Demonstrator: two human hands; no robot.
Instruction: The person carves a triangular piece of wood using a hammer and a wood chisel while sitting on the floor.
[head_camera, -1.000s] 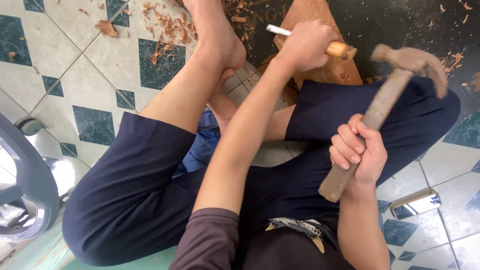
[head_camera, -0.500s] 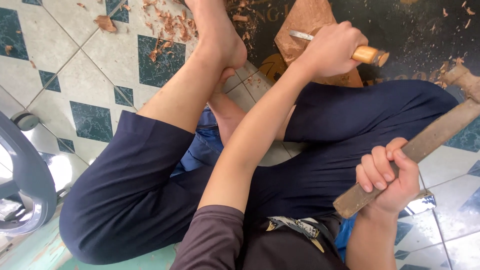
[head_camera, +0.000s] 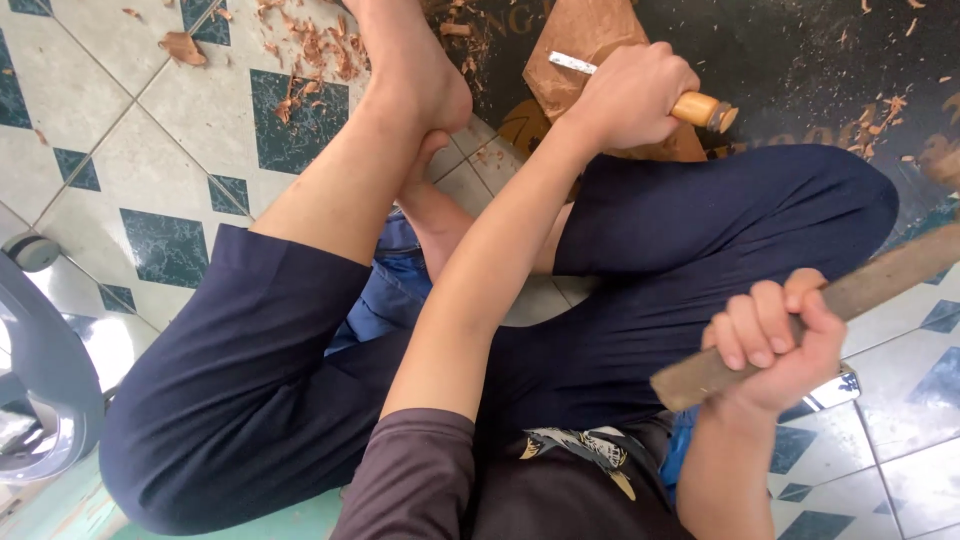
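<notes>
Left hand (head_camera: 630, 95) is wrapped tight round the pale wooden handle of a chisel (head_camera: 640, 88), fist closed, and the metal blade pokes out toward the left, lying across a brown block of wood (head_camera: 580, 40). That block sits on the floor near the top edge of view, partly on a dark mat (head_camera: 800, 70) that carries faint lettering, its lower part hidden behind the hand and the knee. Right hand (head_camera: 775, 345) is clenched too, fingers curled over a rough wooden mallet handle (head_camera: 850, 300) that runs up and off the right edge; the mallet's head is out of view. The two hands are well apart, with the person's folded right leg in dark blue shorts (head_camera: 700, 260) between them.

One bare foot (head_camera: 405, 70) stretches toward the top edge just left of the block, and the other foot tucks in under it. Reddish wood shavings (head_camera: 310, 50) lie scattered on the tiled floor (head_camera: 150, 130) round that foot, and more chips fleck the mat at the top right. The tiles are cream with dark green marbled squares at their corners. One grey plastic chair (head_camera: 40, 400) shows at the left edge. A small shiny metal piece (head_camera: 835, 390) lies on the tiles just below the right hand.
</notes>
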